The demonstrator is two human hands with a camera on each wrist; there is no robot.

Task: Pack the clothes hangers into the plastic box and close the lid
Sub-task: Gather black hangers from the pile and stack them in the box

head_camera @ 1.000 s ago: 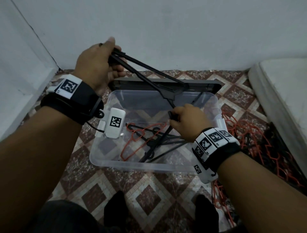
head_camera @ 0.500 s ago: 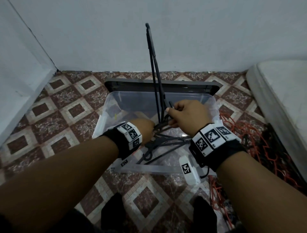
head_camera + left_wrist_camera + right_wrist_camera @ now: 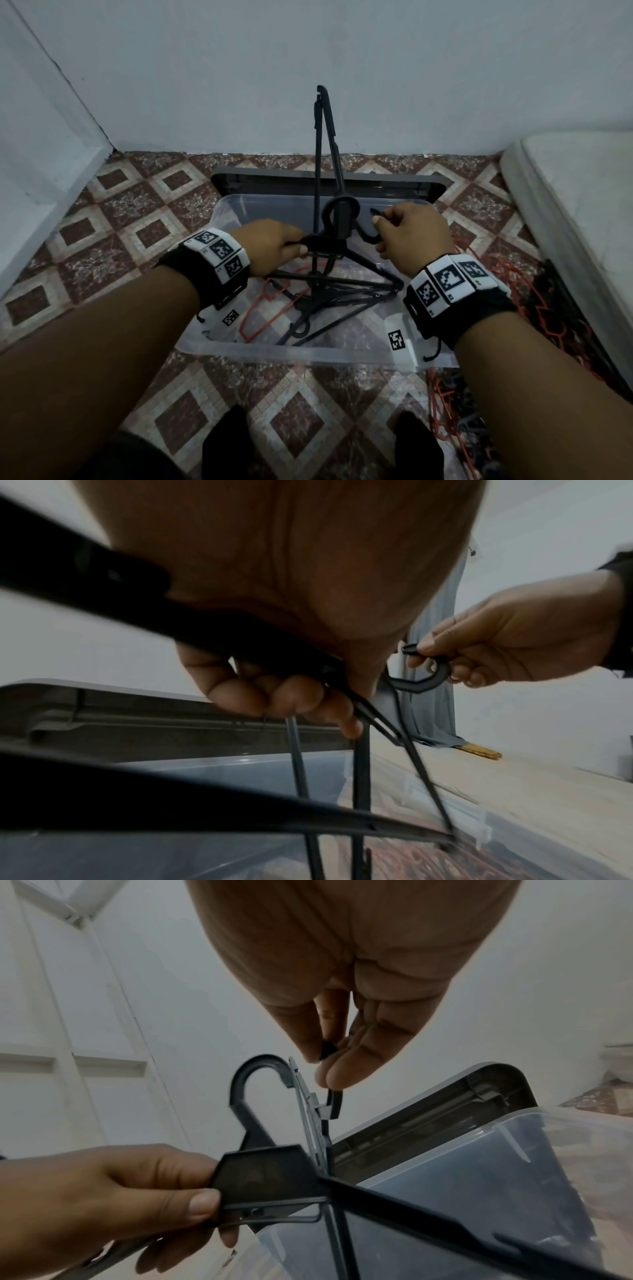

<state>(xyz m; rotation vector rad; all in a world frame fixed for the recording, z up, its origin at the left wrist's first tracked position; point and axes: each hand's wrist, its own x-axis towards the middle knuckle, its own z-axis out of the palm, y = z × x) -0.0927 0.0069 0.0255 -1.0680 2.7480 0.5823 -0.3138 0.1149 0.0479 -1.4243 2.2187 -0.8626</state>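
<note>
While two black plastic clothes hangers (image 3: 337, 236) are held above the clear plastic storage box (image 3: 239, 346), the left hand (image 3: 270, 245) grips the flat neck plate of one, thumb on top and fingers (image 3: 294, 696) curled beneath. The right hand (image 3: 411, 236) pinches the hook (image 3: 423, 679) of the other between thumb and fingers (image 3: 346, 1069). One hanger's arms stand up toward twelve o'clock against the white wall (image 3: 376, 68); the other's spread flat toward six o'clock over the box. Inside the box lie more black hangers (image 3: 322, 308) and a red wire hanger (image 3: 270, 301). At twelve o'clock from the box, its grey lid (image 3: 267, 178) lies on the patterned tile floor (image 3: 120, 212). At three o'clock, a tangle of red hangers (image 3: 534, 301) lies beside a white mattress (image 3: 575, 192).
</note>
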